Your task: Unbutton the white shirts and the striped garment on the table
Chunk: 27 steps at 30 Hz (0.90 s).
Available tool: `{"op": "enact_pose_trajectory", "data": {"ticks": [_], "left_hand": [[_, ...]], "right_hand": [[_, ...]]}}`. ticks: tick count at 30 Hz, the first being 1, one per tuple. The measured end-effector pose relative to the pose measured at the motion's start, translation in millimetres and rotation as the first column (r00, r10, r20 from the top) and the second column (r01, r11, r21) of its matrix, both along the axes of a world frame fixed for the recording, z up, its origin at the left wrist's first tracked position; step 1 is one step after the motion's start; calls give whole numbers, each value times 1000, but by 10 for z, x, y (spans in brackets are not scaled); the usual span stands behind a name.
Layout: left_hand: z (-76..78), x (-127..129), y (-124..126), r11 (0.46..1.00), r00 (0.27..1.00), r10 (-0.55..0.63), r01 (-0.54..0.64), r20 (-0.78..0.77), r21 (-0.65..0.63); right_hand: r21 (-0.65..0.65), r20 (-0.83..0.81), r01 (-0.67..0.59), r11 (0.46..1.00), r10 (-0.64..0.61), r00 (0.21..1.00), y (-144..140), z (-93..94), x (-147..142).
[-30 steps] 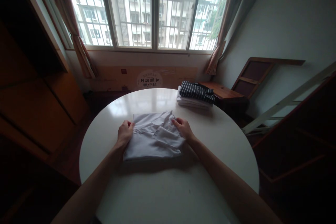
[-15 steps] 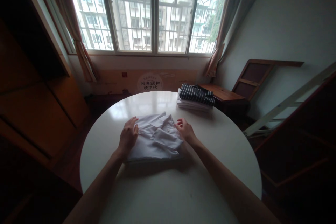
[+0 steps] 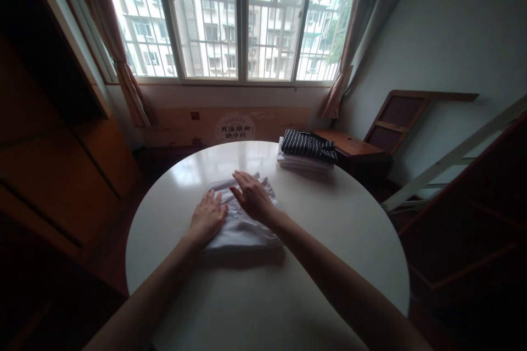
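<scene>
A folded white garment (image 3: 242,230) lies on the round white table (image 3: 321,230), near its middle. My left hand (image 3: 208,218) rests flat on the garment's left part, fingers spread. My right hand (image 3: 252,196) lies palm down across the garment's top, fingers pointing left and slightly apart. Neither hand grips the cloth. Much of the garment is hidden under the two hands.
A stack of folded clothes (image 3: 305,151), dark striped on top of white, sits at the table's far right edge. Behind it stands a low wooden desk (image 3: 349,147). A cardboard box (image 3: 230,125) lies under the window. Dark cabinets (image 3: 49,137) fill the left.
Both hands left the garment's side edges and moved onto its top. My right hand swept left across the cloth; my left hand flattened on the left part.
</scene>
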<state>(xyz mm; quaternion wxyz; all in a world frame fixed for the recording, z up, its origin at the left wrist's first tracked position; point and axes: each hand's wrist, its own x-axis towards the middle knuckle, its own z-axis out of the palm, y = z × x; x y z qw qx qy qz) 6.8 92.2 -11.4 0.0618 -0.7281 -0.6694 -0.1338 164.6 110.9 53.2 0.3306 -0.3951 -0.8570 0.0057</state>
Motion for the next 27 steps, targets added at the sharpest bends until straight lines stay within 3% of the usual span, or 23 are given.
{"op": "enact_pose_trajectory", "data": {"ticks": [2,4,7,9,12,14,22,24,27], "left_hand": [[-5,-1,-7,1000,1000,-10,11,-16,17],[-13,-14,-9,999,1000,-14,14,-24,34],[0,-21,-23,998,1000,-7,7,-13,58],[35,6,-41,995,998,-60,62,-22,77],[103,82,-31,971,969,-238,238,-66,2],[139,121,40,959,959,-275,268,-72,-98],[126,42,586,963,999,-31,22,-30,-269],[112,45,614,960,997,66,-55,31,-274],[117,65,563,965,991,104,-81,81,-251]], "right_hand": [[-23,126,-7,1000,10,992,23,-168,-106],[-115,211,68,991,-43,977,46,-379,-127],[-145,234,140,979,-104,967,65,-609,-78],[-128,229,151,980,-119,966,68,-659,-55],[-103,229,156,982,-129,965,71,-638,-67],[-99,228,164,981,-139,964,73,-616,-85],[-122,183,317,941,-292,939,7,-624,-82],[-131,210,341,931,-311,927,6,-553,-95],[-187,316,328,926,-259,913,95,-379,-142]]}}
